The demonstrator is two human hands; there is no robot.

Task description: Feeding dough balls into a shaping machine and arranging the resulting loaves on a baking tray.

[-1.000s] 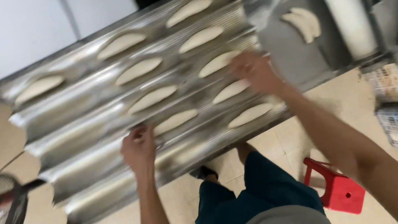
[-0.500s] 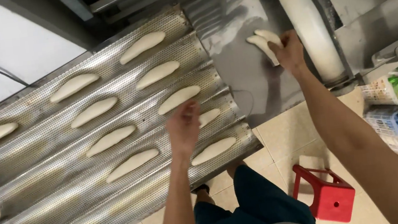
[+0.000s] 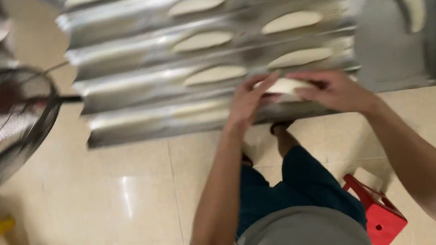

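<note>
Hands meet at the near edge of a corrugated metal baking tray (image 3: 140,121), seen from above and blurred. The left hand (image 3: 249,102) and right hand (image 3: 333,90) both curl loosely around one pale dough piece (image 3: 284,85) — fingers cupping its ends, not clenched — in the tray's nearest channel, at about 12 o'clock from the person's body. More shaped dough loaves (image 3: 202,41) lie in the channels beyond. A fan (image 3: 2,127) stands at 9 o'clock, a red stool (image 3: 376,214) at 4 o'clock.
</note>
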